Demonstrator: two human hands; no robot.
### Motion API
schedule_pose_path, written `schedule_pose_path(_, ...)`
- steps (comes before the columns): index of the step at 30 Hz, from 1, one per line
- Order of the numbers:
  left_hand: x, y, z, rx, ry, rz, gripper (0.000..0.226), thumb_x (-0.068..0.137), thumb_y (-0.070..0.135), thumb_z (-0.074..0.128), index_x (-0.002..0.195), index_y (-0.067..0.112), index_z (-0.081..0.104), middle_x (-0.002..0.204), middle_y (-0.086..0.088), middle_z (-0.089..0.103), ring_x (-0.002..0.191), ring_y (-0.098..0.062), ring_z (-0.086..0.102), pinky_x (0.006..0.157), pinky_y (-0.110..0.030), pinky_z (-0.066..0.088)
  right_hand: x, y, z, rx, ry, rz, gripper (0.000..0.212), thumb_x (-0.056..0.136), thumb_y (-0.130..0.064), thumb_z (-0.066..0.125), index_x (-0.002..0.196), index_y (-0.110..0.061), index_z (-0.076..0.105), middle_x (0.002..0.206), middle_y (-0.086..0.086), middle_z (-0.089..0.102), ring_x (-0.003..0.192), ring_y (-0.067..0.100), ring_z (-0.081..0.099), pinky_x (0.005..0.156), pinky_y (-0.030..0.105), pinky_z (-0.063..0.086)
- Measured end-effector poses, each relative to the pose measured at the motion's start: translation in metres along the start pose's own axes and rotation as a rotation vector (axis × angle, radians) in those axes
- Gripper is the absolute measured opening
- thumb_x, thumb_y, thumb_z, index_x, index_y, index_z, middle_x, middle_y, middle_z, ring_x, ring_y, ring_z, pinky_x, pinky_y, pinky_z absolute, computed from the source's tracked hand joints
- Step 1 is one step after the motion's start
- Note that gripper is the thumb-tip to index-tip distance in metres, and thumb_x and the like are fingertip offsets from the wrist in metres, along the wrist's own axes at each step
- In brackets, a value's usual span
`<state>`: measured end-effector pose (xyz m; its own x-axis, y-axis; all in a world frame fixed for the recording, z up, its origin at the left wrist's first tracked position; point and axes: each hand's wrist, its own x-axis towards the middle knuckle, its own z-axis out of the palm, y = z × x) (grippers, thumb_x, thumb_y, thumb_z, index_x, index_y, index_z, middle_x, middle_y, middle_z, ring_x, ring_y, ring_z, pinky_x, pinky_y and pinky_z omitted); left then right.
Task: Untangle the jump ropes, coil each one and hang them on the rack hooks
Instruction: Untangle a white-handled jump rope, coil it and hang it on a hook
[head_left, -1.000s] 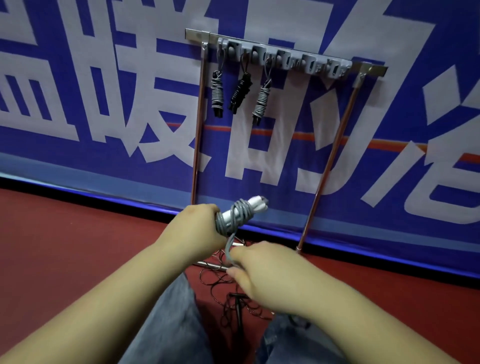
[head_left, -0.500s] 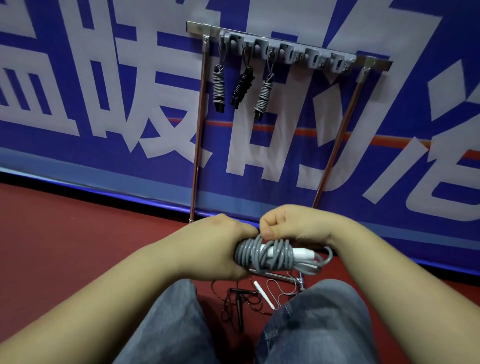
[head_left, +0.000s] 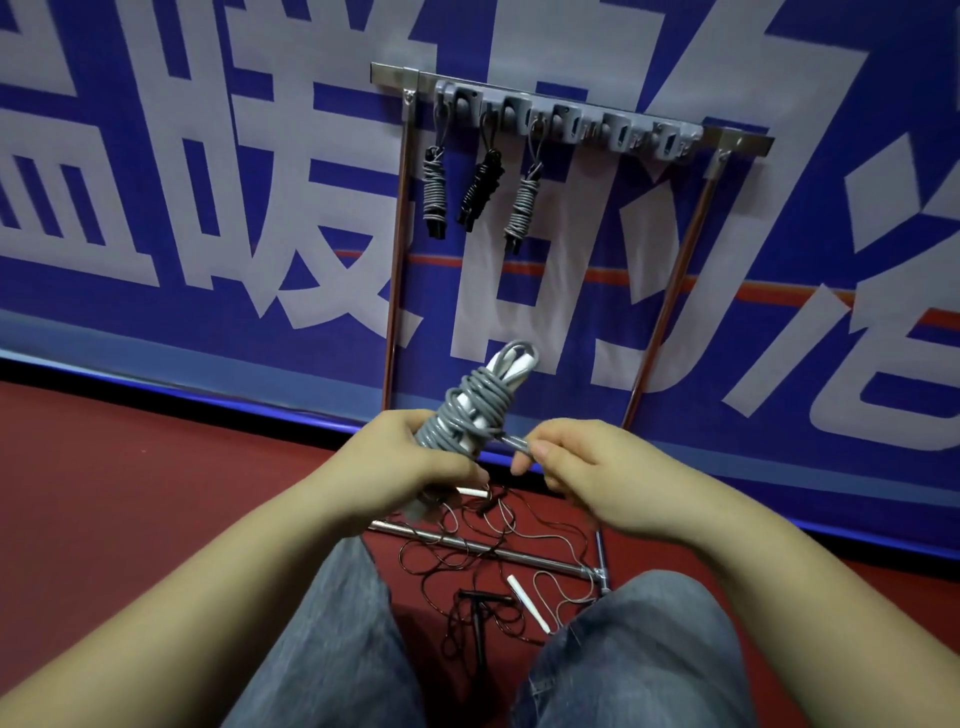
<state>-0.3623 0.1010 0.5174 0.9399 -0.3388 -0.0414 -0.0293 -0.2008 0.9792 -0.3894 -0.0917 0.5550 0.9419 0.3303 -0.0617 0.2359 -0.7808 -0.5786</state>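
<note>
My left hand (head_left: 410, 467) grips the lower end of a grey jump rope coiled round its white handles (head_left: 480, 402), which points up and to the right. My right hand (head_left: 576, 467) pinches the loose grey end of that rope (head_left: 517, 442) just right of the coil. On the hook bar of the rack (head_left: 571, 122) hang a grey coil (head_left: 434, 189), a black coil (head_left: 480, 189) and another grey coil (head_left: 522, 208), all at the left. On the floor between my knees lies a tangle of thin dark ropes (head_left: 483, 571) with white handles (head_left: 530, 603) and a black handle (head_left: 478, 623).
The rack's copper legs (head_left: 395, 270) lean against a blue banner wall. Its steel base bar (head_left: 483, 551) runs across the red floor under the tangle. Several hooks at the right of the bar (head_left: 644, 137) hold nothing. My denim-clad knees flank the tangle.
The coil has swung from lying sideways to pointing up and right. My right hand came off the top of the coil and now pinches the rope's free end beside it.
</note>
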Motion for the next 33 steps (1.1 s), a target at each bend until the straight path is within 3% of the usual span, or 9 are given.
schedule_pose_path(6,0.004,-0.01,0.0,0.058,0.061,-0.032,0.018,0.07,0.005,0.077,0.073,0.009,0.06,0.053,-0.006,0.057,0.048,-0.02,0.053,0.046,-0.026,0.043,-0.004,0.0,-0.012,-0.296,0.062,-0.016,0.029,0.095,-0.04,0.044,0.079,-0.021,0.059,0.056,-0.006,0.046,0.047,0.006,0.04,0.05,0.019,0.032)
schedule_pose_path(12,0.002,-0.011,0.004,0.211,-0.046,-0.131,0.017,0.073,0.0,0.068,0.071,0.011,0.056,0.053,-0.006,0.054,0.05,-0.023,0.052,0.044,-0.024,0.044,0.001,-0.006,-0.01,-0.563,0.16,-0.138,0.033,0.095,-0.046,0.039,0.075,-0.021,0.05,0.071,-0.006,0.049,0.067,0.012,0.044,0.063,0.029,0.033)
schedule_pose_path(15,-0.002,0.002,-0.003,0.325,-0.211,-0.21,0.018,0.074,-0.002,0.067,0.072,0.01,0.055,0.054,-0.007,0.057,0.047,-0.021,0.055,0.042,-0.022,0.045,0.002,-0.004,-0.005,-0.706,0.324,-0.351,0.04,0.091,-0.048,0.039,0.08,-0.018,0.064,0.099,-0.004,0.056,0.091,0.016,0.049,0.08,0.027,0.033)
schedule_pose_path(18,-0.006,0.01,-0.014,0.338,-0.41,-0.241,0.019,0.077,-0.007,0.066,0.078,0.007,0.054,0.053,-0.004,0.061,0.044,-0.015,0.057,0.042,-0.022,0.047,-0.002,-0.009,-0.003,-0.461,0.225,-0.31,0.037,0.092,-0.046,0.042,0.086,-0.017,0.064,0.137,-0.007,0.046,0.119,0.011,0.044,0.099,0.028,0.036)
schedule_pose_path(22,-0.012,0.01,-0.024,0.268,-0.525,-0.229,0.03,0.077,-0.006,0.07,0.1,0.002,0.054,0.061,-0.005,0.065,0.051,-0.017,0.062,0.044,-0.022,0.049,-0.003,-0.015,-0.001,-0.355,0.141,-0.247,0.033,0.094,-0.043,0.042,0.105,-0.021,0.063,0.104,-0.008,0.062,0.095,0.01,0.057,0.085,0.035,0.046)
schedule_pose_path(25,-0.013,0.001,-0.023,0.212,-0.516,-0.156,0.038,0.068,0.01,0.082,0.096,0.024,0.061,0.075,-0.018,0.061,0.065,-0.03,0.059,0.047,-0.025,0.048,-0.003,-0.018,0.006,-0.416,0.156,-0.252,0.034,0.094,-0.044,0.039,0.106,-0.02,0.062,0.101,-0.008,0.061,0.092,0.011,0.056,0.083,0.034,0.045)
schedule_pose_path(27,-0.012,-0.003,-0.016,0.227,-0.464,-0.104,0.041,0.068,0.02,0.083,0.101,0.026,0.061,0.076,-0.009,0.061,0.061,-0.021,0.06,0.048,-0.025,0.048,-0.003,-0.019,0.011,-0.458,0.135,-0.251,0.034,0.095,-0.043,0.039,0.106,-0.019,0.061,0.102,-0.007,0.06,0.093,0.013,0.055,0.083,0.033,0.043)
schedule_pose_path(29,-0.009,-0.005,-0.009,0.299,-0.381,-0.034,0.051,0.063,0.041,0.083,0.106,0.023,0.06,0.082,0.001,0.064,0.064,-0.008,0.06,0.06,-0.024,0.052,-0.003,-0.018,0.017,-0.488,0.113,-0.258,0.034,0.096,-0.042,0.038,0.107,-0.017,0.059,0.103,-0.005,0.059,0.094,0.015,0.055,0.083,0.035,0.043)
schedule_pose_path(33,-0.004,-0.011,0.002,0.501,-0.199,0.161,0.058,0.063,0.065,0.071,0.112,0.042,0.048,0.086,0.019,0.065,0.072,0.002,0.06,0.071,-0.025,0.05,0.0,-0.016,0.019,-0.457,0.15,-0.227,0.032,0.096,-0.039,0.04,0.109,-0.017,0.06,0.111,-0.005,0.059,0.098,0.015,0.055,0.084,0.034,0.042)
